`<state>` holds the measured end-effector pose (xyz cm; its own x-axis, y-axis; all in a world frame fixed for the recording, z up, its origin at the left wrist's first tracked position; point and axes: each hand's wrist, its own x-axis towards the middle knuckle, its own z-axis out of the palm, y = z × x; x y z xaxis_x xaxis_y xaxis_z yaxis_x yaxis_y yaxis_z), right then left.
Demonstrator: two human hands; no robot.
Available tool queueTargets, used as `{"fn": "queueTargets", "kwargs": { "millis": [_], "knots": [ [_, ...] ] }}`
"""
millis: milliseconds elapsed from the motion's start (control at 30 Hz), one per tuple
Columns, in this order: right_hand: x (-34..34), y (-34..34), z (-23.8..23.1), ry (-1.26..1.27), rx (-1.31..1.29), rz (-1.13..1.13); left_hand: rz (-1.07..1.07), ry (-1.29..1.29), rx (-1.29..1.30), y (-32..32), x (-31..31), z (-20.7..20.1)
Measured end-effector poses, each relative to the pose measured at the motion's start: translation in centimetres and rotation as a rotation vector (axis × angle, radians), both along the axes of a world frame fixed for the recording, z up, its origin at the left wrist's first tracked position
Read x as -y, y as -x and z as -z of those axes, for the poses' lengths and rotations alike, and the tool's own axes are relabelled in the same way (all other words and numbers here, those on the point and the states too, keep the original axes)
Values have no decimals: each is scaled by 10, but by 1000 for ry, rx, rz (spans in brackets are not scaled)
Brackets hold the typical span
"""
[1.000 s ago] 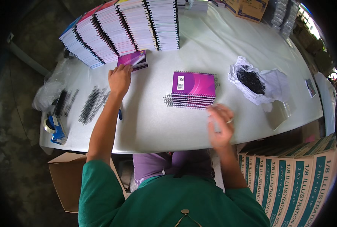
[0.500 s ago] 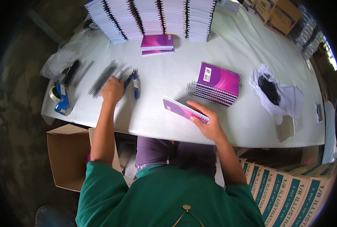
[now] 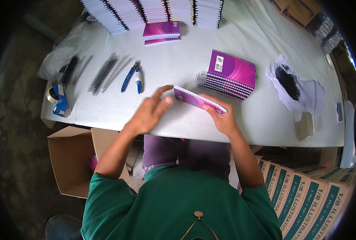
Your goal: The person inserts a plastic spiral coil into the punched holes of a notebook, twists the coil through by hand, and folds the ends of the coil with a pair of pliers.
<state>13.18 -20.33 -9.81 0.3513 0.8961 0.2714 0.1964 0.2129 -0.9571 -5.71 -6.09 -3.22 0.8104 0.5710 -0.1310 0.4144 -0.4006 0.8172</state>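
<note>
My right hand grips a small purple notebook by its right end, tilted up on its long side above the table's near part. A row of punched holes runs along its upper edge. Close to the notebook's left end is my left hand, index finger stretched toward the corner and thumb apart; I make out nothing between them. To the right of the notebook stands a stack of purple notebooks with wire coils sticking out. Loose black binding coils lie at the left, beside blue-handled pliers and a blue pen-like tool.
Tall stacks of spiral-bound books stand at the back, with purple notebooks before them. A blue tape dispenser sits at the left edge. White wrapping holding black coils lies at right. An open carton is below the table.
My left hand has come away from the loose coils and moved right, to the notebook's left end. My right hand keeps its hold. The view has shifted slightly.
</note>
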Motion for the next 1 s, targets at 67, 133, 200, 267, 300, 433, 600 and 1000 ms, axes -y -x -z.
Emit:
{"fn": "queueTargets", "kwargs": {
  "millis": [67, 133, 200, 267, 300, 433, 600, 1000],
  "knots": [
    [-1, 0, -4, 26, -2, 4, 4, 93, 138, 0, -17, 9],
    [-1, -1, -3, 16, -17, 10, 11, 30, 181, -4, -20, 13],
    [-2, -1, -2, -20, -19, 13, 8, 37, 122, -7, -24, 10],
    [-2, -2, -4, -5, -1, 10, -39, 95, 86, -8, -28, 7],
    [-1, -2, -5, 3, 8, 9, -62, 124, 68, -8, -30, 6],
    [-1, -2, -4, -15, 36, -6, -71, 294, -135, -10, -40, -9],
    [1, -3, -6, 3, 18, -47, 144, -12, 202, -18, -46, -11],
    [10, 31, -7, -122, 222, 106, 146, -1129, 1, -5, 5, 35]
  ]
}}
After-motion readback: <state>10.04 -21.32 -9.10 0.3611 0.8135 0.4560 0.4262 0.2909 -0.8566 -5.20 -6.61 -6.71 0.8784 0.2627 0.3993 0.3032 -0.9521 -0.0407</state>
